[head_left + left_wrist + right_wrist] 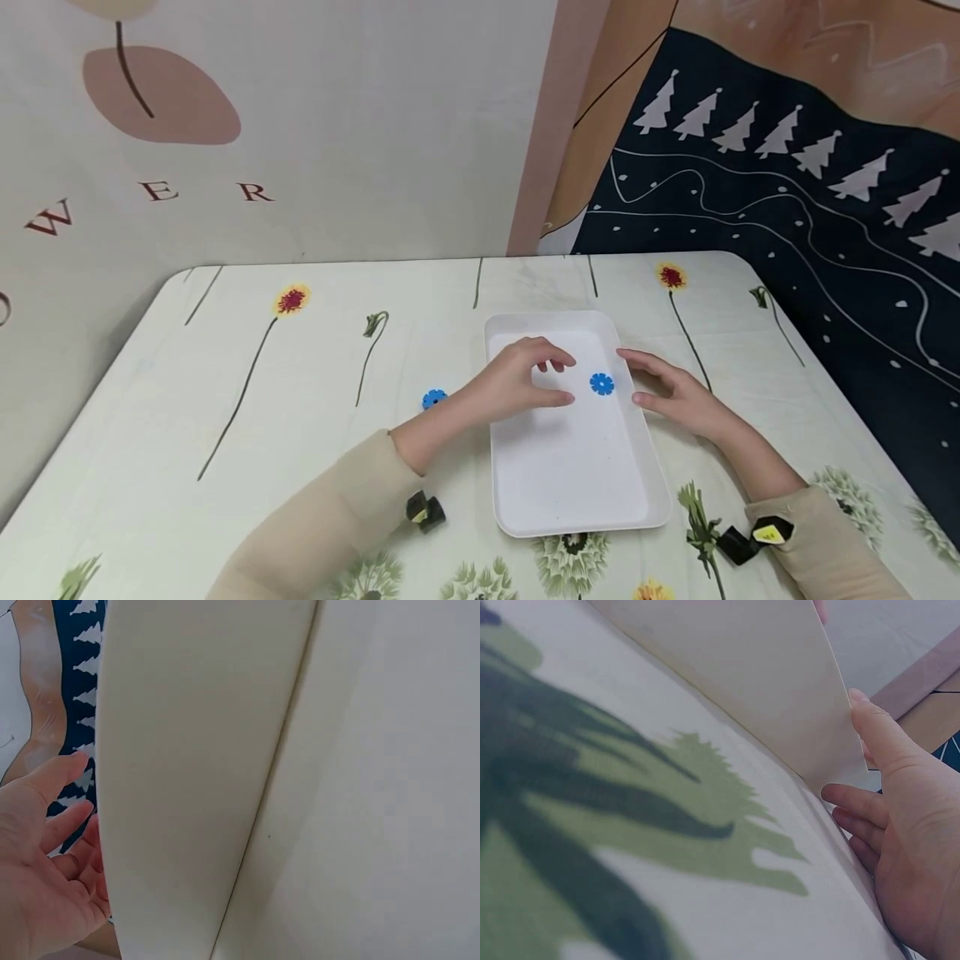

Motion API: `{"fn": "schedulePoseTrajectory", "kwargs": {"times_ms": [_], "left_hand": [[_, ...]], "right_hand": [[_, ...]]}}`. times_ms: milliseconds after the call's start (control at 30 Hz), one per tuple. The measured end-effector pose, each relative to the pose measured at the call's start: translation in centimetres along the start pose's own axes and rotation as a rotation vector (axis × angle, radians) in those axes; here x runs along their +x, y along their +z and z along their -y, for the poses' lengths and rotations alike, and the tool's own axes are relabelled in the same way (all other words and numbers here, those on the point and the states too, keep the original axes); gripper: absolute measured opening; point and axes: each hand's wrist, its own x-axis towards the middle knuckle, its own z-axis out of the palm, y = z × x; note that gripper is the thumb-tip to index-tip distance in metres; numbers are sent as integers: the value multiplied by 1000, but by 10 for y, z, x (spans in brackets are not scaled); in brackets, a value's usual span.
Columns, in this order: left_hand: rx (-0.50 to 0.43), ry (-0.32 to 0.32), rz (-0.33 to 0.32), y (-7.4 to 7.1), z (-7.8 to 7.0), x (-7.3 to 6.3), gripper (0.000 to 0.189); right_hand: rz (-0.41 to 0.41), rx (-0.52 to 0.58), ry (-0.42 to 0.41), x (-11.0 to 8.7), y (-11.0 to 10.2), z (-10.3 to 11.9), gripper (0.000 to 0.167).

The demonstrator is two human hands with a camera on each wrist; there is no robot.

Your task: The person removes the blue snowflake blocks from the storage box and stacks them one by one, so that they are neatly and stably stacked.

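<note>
A white rectangular tray [577, 492] lies on the table, with a blue notched disc [602, 384] like a snowflake building piece inside it near the right wall. Over the tray's left half hovers my left hand [525, 383], thumb and fingers spread apart with nothing between them, pointing toward that disc. My right hand [678, 400] is beside the tray's right edge, its thumb and fingertips right at the rim. A second blue notched disc [434, 399] sits on the cloth left of the tray, partly covered by my left forearm.
A white cloth printed with flowers [292, 300] covers the table. Behind it stands a pale printed backdrop [390, 125], and a dark blue cloth with white trees [750, 183] hangs at the right. Each sleeve has a small black device [425, 510] at the wrist.
</note>
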Motion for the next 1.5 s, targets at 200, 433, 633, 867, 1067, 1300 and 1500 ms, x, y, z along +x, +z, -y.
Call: {"fn": "schedulePoseTrajectory", "kwargs": {"times_ms": [200, 433, 633, 867, 1067, 1300, 1500], "left_hand": [[34, -12, 44, 9, 1, 18, 44], [112, 17, 102, 22, 7, 35, 42], [230, 33, 138, 32, 11, 45, 43], [323, -27, 161, 38, 10, 52, 47], [428, -51, 160, 46, 11, 58, 52], [506, -49, 144, 52, 13, 61, 51], [487, -35, 130, 52, 13, 61, 44]], "right_hand": [[4, -11, 2, 0, -1, 0, 58], [11, 8, -25, 1, -2, -3, 59], [12, 8, -44, 1, -2, -4, 58], [10, 16, -62, 1, -2, -3, 59], [11, 24, -72, 1, -2, -3, 58], [11, 27, -90, 1, -1, -3, 58], [14, 35, -92, 1, -1, -5, 58]]}}
